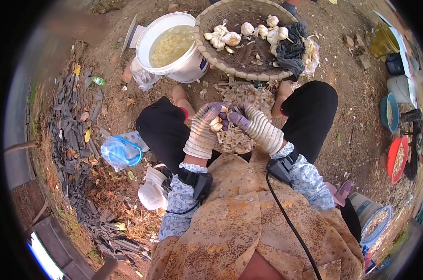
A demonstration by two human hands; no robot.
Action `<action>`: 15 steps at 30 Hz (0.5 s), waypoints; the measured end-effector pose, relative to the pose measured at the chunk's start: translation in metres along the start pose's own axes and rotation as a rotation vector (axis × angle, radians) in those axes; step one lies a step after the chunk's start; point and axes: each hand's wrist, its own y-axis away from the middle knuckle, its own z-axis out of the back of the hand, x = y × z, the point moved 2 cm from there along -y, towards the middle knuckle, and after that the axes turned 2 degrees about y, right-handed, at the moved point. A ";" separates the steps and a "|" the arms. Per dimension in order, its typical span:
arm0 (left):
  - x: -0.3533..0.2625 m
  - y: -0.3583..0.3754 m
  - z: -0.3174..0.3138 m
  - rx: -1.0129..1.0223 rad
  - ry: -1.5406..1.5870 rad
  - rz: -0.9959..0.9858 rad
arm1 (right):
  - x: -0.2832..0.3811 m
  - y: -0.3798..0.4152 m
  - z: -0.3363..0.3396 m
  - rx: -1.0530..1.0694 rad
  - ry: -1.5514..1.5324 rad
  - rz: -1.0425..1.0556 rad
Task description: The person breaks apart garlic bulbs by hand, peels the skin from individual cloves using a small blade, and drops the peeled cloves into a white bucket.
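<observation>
Both my hands wear striped gloves with purple fingertips and meet in front of me. My left hand (206, 128) is closed around a pale garlic bulb (216, 124). The fingers of my right hand (254, 125) are bent and pressed against the same bulb at its upper right side. Below the hands lies a pile of garlic skins (246, 98). Beyond it sits a woven basket (239, 72) with whole garlic bulbs (231, 38) and a dark cloth (291, 46). A white bucket (174, 70) left of the basket holds peeled cloves in liquid.
A blue plastic container in a clear bag (120, 151) lies on the left, near dark scraps (71, 135). At right are a teal basin (388, 112), a red basin (392, 161) and a blue-rimmed basket (377, 228). Part of another person (293, 3) shows behind the woven basket.
</observation>
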 end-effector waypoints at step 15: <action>-0.005 0.003 0.006 -0.090 -0.271 0.062 | -0.008 0.008 -0.002 0.072 0.185 0.092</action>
